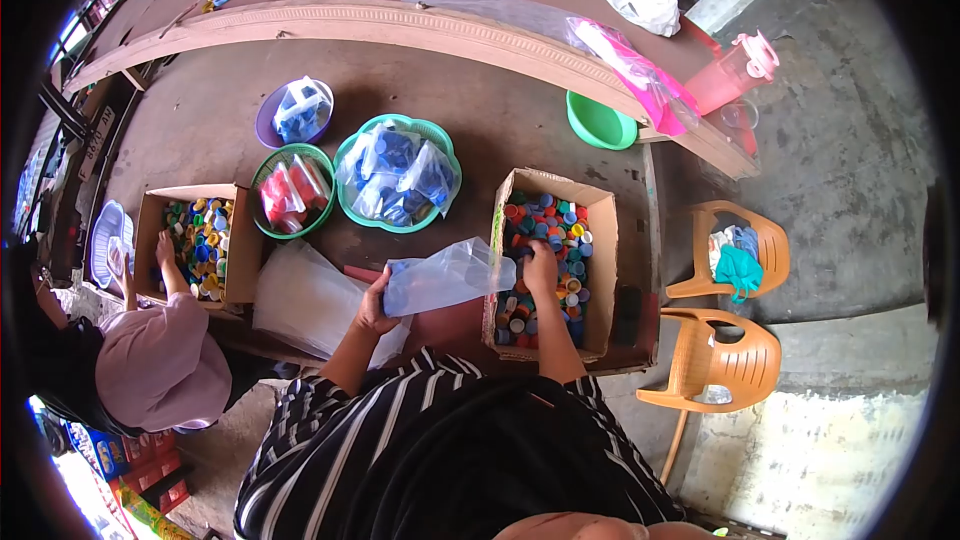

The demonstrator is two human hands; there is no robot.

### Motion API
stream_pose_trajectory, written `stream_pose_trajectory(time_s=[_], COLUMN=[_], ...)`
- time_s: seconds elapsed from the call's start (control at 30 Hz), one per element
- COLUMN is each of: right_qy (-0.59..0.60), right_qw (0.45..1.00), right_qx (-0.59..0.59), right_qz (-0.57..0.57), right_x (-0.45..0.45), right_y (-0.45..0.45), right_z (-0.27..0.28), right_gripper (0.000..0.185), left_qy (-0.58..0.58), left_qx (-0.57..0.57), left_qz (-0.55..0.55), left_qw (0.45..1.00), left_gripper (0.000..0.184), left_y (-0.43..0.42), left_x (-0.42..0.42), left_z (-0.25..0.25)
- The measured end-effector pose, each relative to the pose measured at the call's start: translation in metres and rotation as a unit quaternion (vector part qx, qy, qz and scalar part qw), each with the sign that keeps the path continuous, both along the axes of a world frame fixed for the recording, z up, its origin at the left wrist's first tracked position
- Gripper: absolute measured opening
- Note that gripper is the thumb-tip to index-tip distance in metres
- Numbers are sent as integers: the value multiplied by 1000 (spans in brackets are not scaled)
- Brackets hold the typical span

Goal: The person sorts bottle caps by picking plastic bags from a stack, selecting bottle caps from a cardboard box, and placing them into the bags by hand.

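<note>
One clear plastic bag [445, 285], centre of the frame, stretched between the two hands; right end over the left wall of the cardboard box, contact with that wall not certain. Handling, as judged: best kept spread and steady at the right end, tilted so that caps slide toward the left end, with small handfuls sorted by colour.

Left hand [375, 308], one: curled and gripping the bag at its left end, thumb uppermost.

Right hand [540, 268], one: reaching down into the box, fingers partly bent; whether it grips a cap cannot be told.

Cardboard box [600, 265], one, right of centre: walls upright, top uncovered.

Bottle caps [570, 275], many, mixed colours, inside it.

Plastic sheets [300, 302], one stack, flat, left of the left hand.

Turquoise basin [400, 228], one, above centre: bags with blue contents.

Green basin [288, 236], one, left of that: bags with red contents.

Table [490, 105], one, brown, beneath all these.
</note>
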State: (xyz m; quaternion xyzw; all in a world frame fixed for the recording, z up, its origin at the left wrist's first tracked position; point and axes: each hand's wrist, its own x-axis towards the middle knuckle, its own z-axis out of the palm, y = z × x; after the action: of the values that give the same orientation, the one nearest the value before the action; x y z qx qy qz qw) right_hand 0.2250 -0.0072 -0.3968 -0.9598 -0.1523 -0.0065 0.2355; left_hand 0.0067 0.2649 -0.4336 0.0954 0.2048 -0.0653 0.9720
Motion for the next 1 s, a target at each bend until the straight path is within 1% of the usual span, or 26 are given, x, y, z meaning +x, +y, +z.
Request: stream_pose_trajectory(time_s=[0.03, 0.07, 0.13, 0.2, 0.23, 0.27, 0.3, 0.33, 0.4, 0.43, 0.47, 0.53, 0.6, 0.63, 0.67, 0.73, 0.83, 0.93, 0.97, 1.0], right_qy=[-13, -11, 104, 51, 1, 9, -21, -50, -75, -37, -109, -40, -97, -73, -90, -37, 166, 124, 121, 178], right_qw=[996, 991, 952, 893, 879, 868, 866, 864, 894, 917, 936, 940, 932, 934, 941, 942, 924, 932, 923, 904], right_qx=[92, 129, 288, 445, 472, 493, 496, 497, 417, 361, 243, 253, 243, 256, 221, 265, 303, 302, 316, 329], right_qz=[14, 26, -18, 53, 72, 55, 58, 60, 144, 168, 229, 224, 252, 240, 239, 200, 162, 160, 183, 210], right_x=[2, 2, -8, -28, -39, -51, -65, -78, -96, -104, -104, -115, -115, -116, -115, -120, -119, -125, -125, -122], right_y=[-2, -9, -10, -3, 5, 7, 12, 16, 18, 18, 19, 23, 21, 19, 15, 18, 11, 14, 13, 10], right_z=[2, 7, 36, 79, 106, 126, 145, 164, 196, 212, 224, 236, 240, 242, 242, 238, 217, 217, 219, 218], right_gripper=[24, 21, 22, 27, 29, 28, 28, 28, 28, 27, 30, 32, 33, 32, 33, 33, 33, 33, 31, 31], left_qy=[10, 12, 14, 13, -6, -26, -47, -38, -18, -22, -25, -26, -21, -26, -31, -40, -38, -27, -32, -37], left_qx=[5, 10, 7, -6, -11, -15, -19, -15, -6, -5, -5, -13, -29, -26, -23, -14, 14, 67, 87, 107], left_qz=[3, 2, -2, -12, -17, -23, -29, -26, -21, -24, -27, -32, -37, -35, -33, -38, -59, -83, -92, -103], left_qw=[1000, 1000, 1000, 1000, 1000, 999, 998, 999, 1000, 999, 999, 999, 999, 999, 999, 998, 997, 994, 991, 988], left_gripper=[52, 52, 53, 53, 53, 53, 53, 53, 53, 53, 53, 53, 53, 51, 48, 46, 47, 47, 46, 46], left_y=[-1, -1, -3, -4, -6, -7, -8, -10, -17, -18, -20, -23, -25, -27, -28, -29, -29, -31, -32, -32], left_x=[1, 1, 2, 3, 2, 2, 3, 3, 5, 5, 5, 3, 0, -2, -3, -5, -9, -13, -13, -13], left_z=[1, 2, 2, 0, -5, -11, -15, -15, -13, -12, -12, -8, -5, -5, -5, 0, 13, 21, 21, 21])
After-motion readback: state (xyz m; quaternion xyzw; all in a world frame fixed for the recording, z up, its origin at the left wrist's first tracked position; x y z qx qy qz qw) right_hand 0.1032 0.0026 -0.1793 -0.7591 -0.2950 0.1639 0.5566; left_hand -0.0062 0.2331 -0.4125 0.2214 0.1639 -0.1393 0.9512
